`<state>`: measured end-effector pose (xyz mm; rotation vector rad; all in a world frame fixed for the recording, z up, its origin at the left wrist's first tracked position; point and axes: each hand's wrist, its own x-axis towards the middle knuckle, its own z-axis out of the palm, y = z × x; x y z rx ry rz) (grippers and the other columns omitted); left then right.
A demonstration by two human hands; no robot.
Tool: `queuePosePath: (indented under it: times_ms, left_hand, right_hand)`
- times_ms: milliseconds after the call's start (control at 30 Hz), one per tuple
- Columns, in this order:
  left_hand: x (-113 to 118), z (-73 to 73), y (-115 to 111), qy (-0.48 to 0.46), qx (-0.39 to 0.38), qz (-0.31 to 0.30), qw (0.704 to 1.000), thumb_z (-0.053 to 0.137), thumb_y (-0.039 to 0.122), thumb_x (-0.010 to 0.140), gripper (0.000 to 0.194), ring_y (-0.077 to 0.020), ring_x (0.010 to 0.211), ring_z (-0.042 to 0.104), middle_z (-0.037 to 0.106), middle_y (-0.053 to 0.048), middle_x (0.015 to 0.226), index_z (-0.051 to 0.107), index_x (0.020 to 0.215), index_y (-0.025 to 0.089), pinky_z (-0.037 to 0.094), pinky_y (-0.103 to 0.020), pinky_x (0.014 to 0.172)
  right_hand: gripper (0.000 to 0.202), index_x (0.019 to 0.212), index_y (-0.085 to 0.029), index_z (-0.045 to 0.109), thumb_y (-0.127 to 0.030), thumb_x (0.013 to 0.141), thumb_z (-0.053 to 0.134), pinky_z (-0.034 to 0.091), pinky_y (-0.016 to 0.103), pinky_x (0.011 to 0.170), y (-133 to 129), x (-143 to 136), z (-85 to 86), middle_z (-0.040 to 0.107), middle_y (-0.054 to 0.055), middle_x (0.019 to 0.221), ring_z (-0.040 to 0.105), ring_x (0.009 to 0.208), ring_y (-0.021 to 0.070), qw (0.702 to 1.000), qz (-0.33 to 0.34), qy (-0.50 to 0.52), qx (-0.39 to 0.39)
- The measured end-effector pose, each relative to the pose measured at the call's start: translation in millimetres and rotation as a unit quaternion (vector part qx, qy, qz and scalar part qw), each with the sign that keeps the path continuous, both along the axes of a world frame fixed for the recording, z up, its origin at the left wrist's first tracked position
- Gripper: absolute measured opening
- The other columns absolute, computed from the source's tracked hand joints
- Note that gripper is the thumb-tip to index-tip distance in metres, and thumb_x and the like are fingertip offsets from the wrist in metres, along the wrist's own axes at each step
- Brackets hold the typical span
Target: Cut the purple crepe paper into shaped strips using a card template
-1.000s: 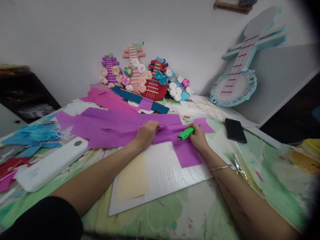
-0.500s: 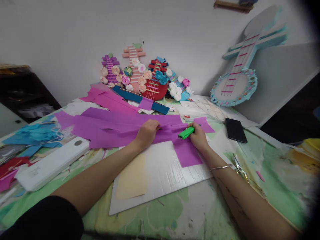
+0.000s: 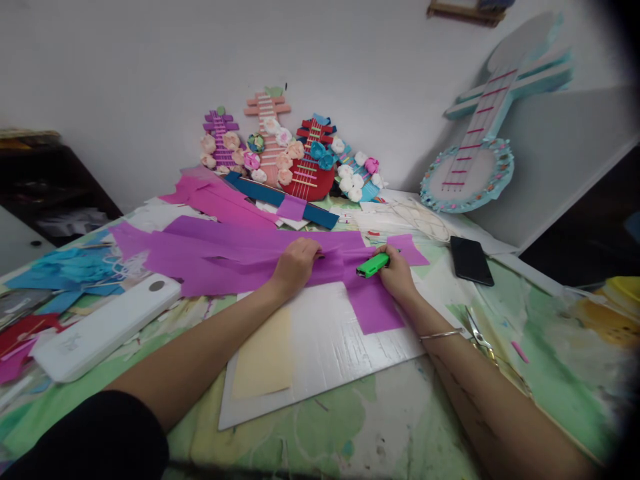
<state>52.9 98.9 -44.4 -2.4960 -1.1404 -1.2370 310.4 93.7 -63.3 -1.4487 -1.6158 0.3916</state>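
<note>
A wide sheet of purple crepe paper stretches across the table under both hands. With its fingers closed, my left hand pinches the paper near its middle; a small dark bit shows at the fingertips. My right hand is closed around a bright green tool that looks like a utility knife, its dark end facing left. The right fingers also touch the paper's edge. Part of the paper hangs over a white foam board, which has a pale yellow sheet on its left part.
Scissors lie right of my forearm, and a black phone lies beyond them. A long white device sits at left among blue scraps. Flower-decorated model instruments lean on the wall; a larger one stands at right.
Almost nothing differs. My left hand has shifted very slightly on the purple crepe paper, while the right hand keeps its place with the green tool.
</note>
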Motion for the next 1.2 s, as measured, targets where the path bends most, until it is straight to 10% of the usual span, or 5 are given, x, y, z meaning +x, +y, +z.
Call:
queuePosePath:
  times_ms: [1200]
  left_hand:
    - [2.1,0.4,0.6,0.006,0.062,0.007,0.998,0.039,0.021,0.097,0.026,-0.0219,0.074,0.056,0.060,-0.007,0.075,0.058,0.081,0.018,0.047,-0.035,0.070]
  right_hand:
    - [0.033,0.086,-0.024,0.055,-0.011,0.056,0.047,0.041,0.033,0.067,3.6,1.9,-4.8,0.061,0.000,0.076,0.054,0.070,0.0213,1.000,0.013,0.024,0.009]
